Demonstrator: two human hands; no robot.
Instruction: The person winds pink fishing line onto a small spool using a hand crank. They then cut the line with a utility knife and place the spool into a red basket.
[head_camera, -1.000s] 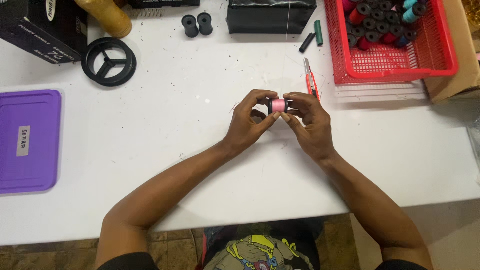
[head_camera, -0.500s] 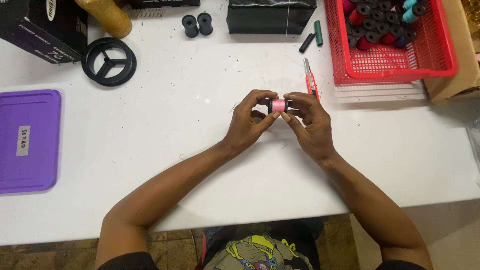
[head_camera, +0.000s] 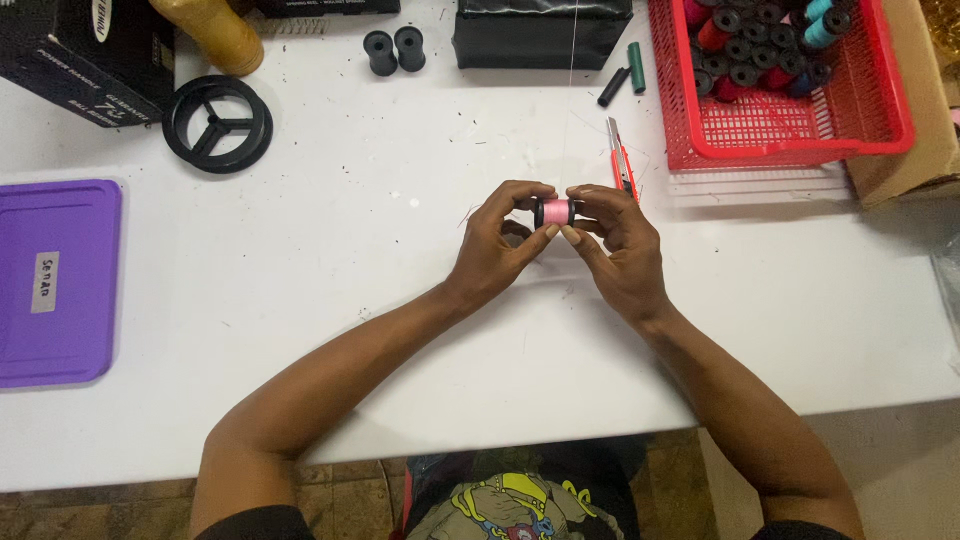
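Two hands: left hand (head_camera: 497, 238) and right hand (head_camera: 615, 240) pinch one pink bobbin (head_camera: 556, 211) at table centre.
Wound: bobbin looks full.
Left: thread (head_camera: 571, 90) running toward 12 o'clock uncut; cutter (head_camera: 621, 158) at 1 o'clock.

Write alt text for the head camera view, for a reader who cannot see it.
Seen from above, a left hand and a right hand hold a small pink thread spool between their fingers over a white table. A red basket of spools sits at upper right, an orange utility knife just beyond the hands, and a purple lid at left.
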